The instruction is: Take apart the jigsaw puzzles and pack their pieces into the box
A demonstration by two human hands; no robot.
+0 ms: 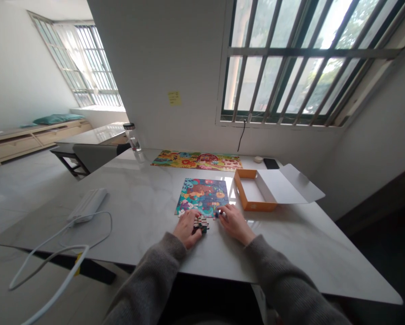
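Observation:
A colourful jigsaw puzzle [204,194] lies flat on the white marbled table, its pieces joined into a nearly square picture with animals. At its lower left edge, my left hand [188,228] is closed around a stack of puzzle pieces [201,224], seen edge-on between thumb and fingers. By the puzzle's lower right corner, my right hand [234,221] pinches a small dark blue puzzle piece [218,214] in its fingertips. The palm sides of both hands are hidden.
An open orange box [260,206] with a white lid stands to the right. Behind lies a long farm-picture sheet [197,160]. A bottle [132,137] stands at the back left, a black phone-like object [270,164] at the back right. A power strip [87,205] with a white cable lies left.

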